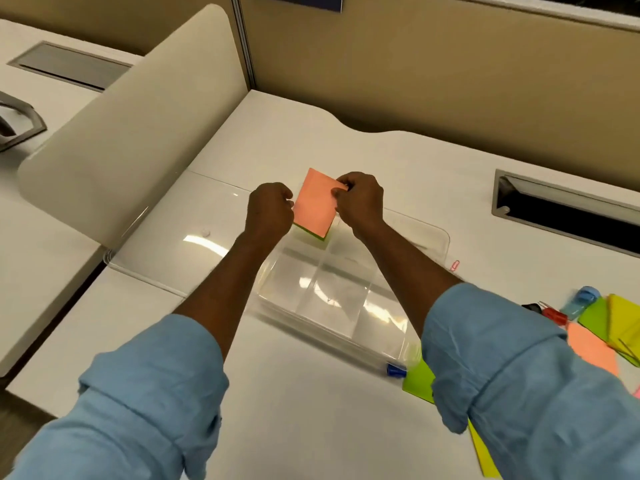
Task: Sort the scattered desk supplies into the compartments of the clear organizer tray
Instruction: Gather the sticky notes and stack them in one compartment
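Both hands grip a salmon-orange sticky-note pad [316, 202] above the far end of the clear organizer tray [346, 342]. The right hand [360, 202] pinches the pad's upper right corner between curled fingers and thumb. The left hand [270, 211], its fingers also curled, holds the pad's left edge. The pad is tilted, with a green layer showing along its lower edge, and that edge dips toward a far compartment of the tray. Whether it touches the tray cannot be told.

The tray sits on the white counter [294, 420] between the person's forearms, in rolled light-blue sleeves [149, 403]. The near compartments in view between the arms hold nothing.

A blue-capped item [395, 370] and a green note [417, 381] lie at the tray's near right corner. A pink paper clip [455, 265] lies just beside its right side.

Farther right, near the counter's edge, more supplies lie scattered: a pale blue plastic piece [585, 297], a red item [555, 315], and loose green [594, 317], yellow [625, 322] and orange notes [593, 348]. A tan partition [450, 71] runs behind the counter.
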Demonstrator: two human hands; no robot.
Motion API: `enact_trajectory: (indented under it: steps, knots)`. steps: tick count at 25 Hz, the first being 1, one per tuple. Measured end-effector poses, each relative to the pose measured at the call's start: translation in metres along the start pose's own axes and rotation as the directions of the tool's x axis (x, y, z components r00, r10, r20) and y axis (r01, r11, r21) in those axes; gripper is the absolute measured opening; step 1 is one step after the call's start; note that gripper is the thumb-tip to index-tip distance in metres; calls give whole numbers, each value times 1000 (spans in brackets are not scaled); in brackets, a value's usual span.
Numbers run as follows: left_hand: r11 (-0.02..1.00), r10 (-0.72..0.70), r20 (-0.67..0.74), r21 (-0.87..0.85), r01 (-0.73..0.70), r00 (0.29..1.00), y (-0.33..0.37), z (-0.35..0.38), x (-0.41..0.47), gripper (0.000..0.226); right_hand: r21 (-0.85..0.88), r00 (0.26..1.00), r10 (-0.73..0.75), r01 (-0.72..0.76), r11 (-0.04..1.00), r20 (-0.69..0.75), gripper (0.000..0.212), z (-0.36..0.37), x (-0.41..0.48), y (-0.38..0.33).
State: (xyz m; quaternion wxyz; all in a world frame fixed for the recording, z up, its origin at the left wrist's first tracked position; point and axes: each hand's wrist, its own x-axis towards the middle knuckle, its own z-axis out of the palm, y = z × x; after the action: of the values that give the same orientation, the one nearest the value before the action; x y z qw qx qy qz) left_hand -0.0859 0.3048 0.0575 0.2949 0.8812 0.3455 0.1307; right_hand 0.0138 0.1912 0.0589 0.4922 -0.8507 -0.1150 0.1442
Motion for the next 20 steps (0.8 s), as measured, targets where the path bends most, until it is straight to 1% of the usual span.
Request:
enact_trajectory:
  steps: [2, 6, 8, 11, 14, 17, 20]
  knots:
    - [999, 22, 22, 37, -22, 1000, -5, 4, 4, 22, -96, 999, -40, 41, 995, 12, 19, 10, 5, 2]
    - [999, -28, 79, -19, 30, 996, -12, 13, 1, 26, -300, 995, -69, 86, 950, 67, 23, 21, 7, 10]
    - [999, -30, 87, -18, 32, 996, -14, 16, 0, 27, -379, 993, -83, 108, 919, 84, 23, 24, 6, 13]
    - [999, -34, 69, -4, 34, 997, -15, 19, -2, 29, -529, 983, -143, 181, 829, 113, 21, 27, 1, 13]
    - [996, -69, 45, 57, 67, 997, -14, 26, -1, 32, -660, 962, -207, 274, 700, 180, 18, 30, -2, 14]
    - [985, -16, 25, 173, 12, 1000, -12, 32, -7, 33, -721, 948, -220, 319, 615, 231, 17, 32, -3, 15]
    - [981, 11, -11, 193, -9, 1000, -12, 33, -12, 32, -742, 937, -253, 347, 574, 242, 17, 31, -7, 17]
